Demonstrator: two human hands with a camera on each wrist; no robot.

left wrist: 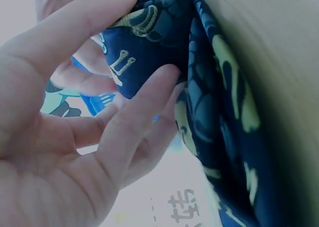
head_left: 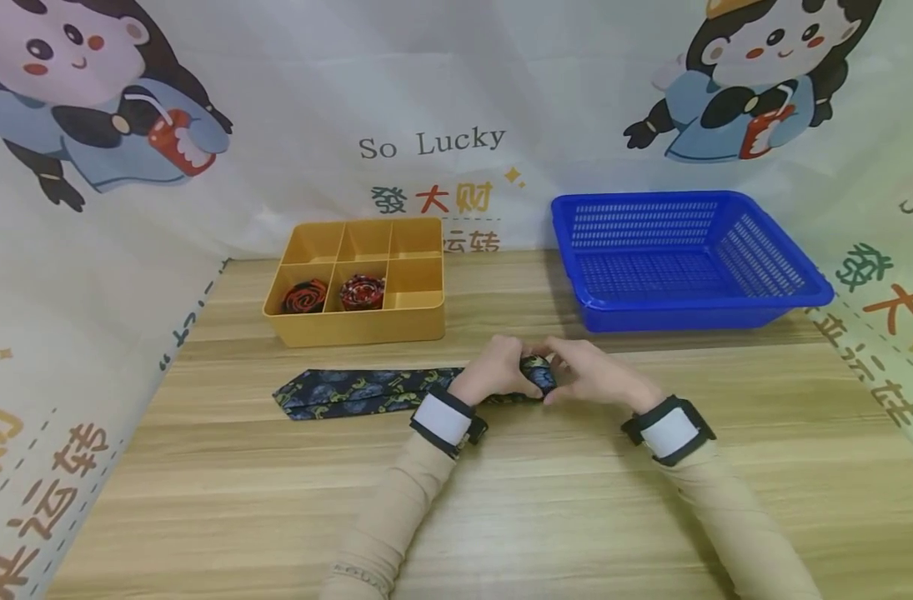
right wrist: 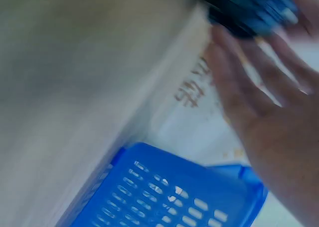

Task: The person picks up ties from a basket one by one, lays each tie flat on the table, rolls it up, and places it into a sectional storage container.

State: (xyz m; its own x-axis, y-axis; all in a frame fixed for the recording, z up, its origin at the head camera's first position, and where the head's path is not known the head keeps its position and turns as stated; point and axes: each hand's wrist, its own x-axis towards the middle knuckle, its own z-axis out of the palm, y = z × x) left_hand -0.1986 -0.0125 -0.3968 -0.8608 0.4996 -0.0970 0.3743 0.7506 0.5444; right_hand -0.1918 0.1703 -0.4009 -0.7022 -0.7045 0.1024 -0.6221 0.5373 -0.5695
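Note:
A dark navy necktie (head_left: 381, 392) with yellow-green and blue figures lies along the table, its pointed wide end at the left. The right end of it is wound into a roll (head_left: 539, 373). My left hand (head_left: 494, 371) pinches the near left side of this roll between thumb and fingers, as the left wrist view also shows. From the other side my right hand (head_left: 594, 375) curls its thumb and fingers round the roll. Blur in the right wrist view hides the exact contact of its fingertips.
Behind the tie stands a yellow box (head_left: 358, 327) with several compartments. Two front ones hold rolled red-and-black ties, an orange-red roll (head_left: 304, 297) and a red patterned roll (head_left: 362, 292). At the back right sits a blue plastic basket (head_left: 696, 318) on the wooden table (head_left: 546, 517).

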